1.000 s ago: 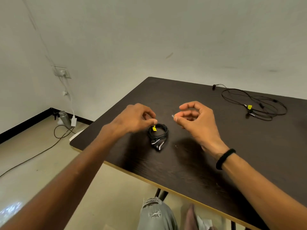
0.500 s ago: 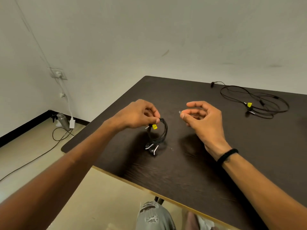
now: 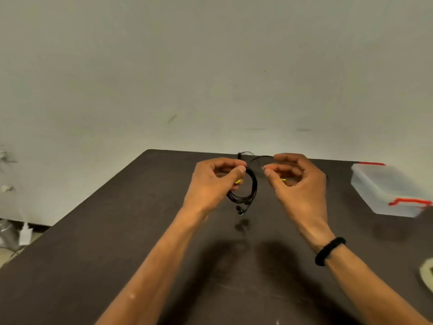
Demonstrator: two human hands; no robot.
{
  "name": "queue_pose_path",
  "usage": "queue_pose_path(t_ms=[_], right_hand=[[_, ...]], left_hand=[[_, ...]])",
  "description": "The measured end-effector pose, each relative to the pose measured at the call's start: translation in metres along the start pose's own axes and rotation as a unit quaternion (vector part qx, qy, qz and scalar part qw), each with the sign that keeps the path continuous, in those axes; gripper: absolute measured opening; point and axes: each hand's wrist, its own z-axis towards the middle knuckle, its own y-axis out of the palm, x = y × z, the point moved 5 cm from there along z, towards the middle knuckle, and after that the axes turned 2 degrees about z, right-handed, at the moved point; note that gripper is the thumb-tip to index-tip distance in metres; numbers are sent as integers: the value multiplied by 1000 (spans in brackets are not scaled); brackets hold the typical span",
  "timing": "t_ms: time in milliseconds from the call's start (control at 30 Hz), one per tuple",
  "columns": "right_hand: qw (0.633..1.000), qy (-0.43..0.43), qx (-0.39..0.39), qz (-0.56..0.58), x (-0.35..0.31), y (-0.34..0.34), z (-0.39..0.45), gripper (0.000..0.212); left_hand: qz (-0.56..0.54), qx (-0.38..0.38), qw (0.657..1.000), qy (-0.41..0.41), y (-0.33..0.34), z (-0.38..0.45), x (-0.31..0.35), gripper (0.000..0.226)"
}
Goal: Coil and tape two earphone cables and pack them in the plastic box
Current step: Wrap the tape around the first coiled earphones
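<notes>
My left hand (image 3: 212, 184) pinches a coiled black earphone cable (image 3: 249, 192) and holds it upright above the dark table (image 3: 117, 242); its earbuds dangle below the coil and a yellow tag shows by my thumb. My right hand (image 3: 296, 184) is a little to the right of the coil and pinches a small clear piece of tape (image 3: 263, 168) between thumb and forefinger. The second earphone cable (image 3: 254, 158) lies loose at the table's far edge, mostly hidden behind my right hand. A clear plastic box (image 3: 384, 191) with red clips, its lid on, stands at the right.
A roll of tape (image 3: 427, 276) shows partly at the right edge of the table. The wall rises just behind the table's far edge. On the floor at the left lie a cable and some small objects (image 3: 9, 233).
The coil has been lifted off the table and both hands have risen and drawn closer together. My view has swung right, bringing the plastic box and the tape roll into sight.
</notes>
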Motion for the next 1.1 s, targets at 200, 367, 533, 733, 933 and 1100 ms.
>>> queue_pose_path(t_ms=[200,367,533,733,933,1100], right_hand=[[998,24,39,-44,25,-32,13,27],[996,56,-5,-68,38,-28,14,23],[991,89,-60,-84,38,-24,13,21],[983,150,-98,-49,41,-23,11,20],[961,229,-153,17,49,-21,12,18],[931,297,-196,79,55,-23,10,20]], left_hand=[[-75,-2,997,-3,47,5,-25,11],[-115,24,993,-21,55,-4,-37,15],[-125,30,991,-30,58,-8,-41,14],[-105,34,994,-26,57,-9,-44,23],[-67,21,997,-14,57,-7,-45,22],[-22,16,1000,2,56,-8,-45,20]])
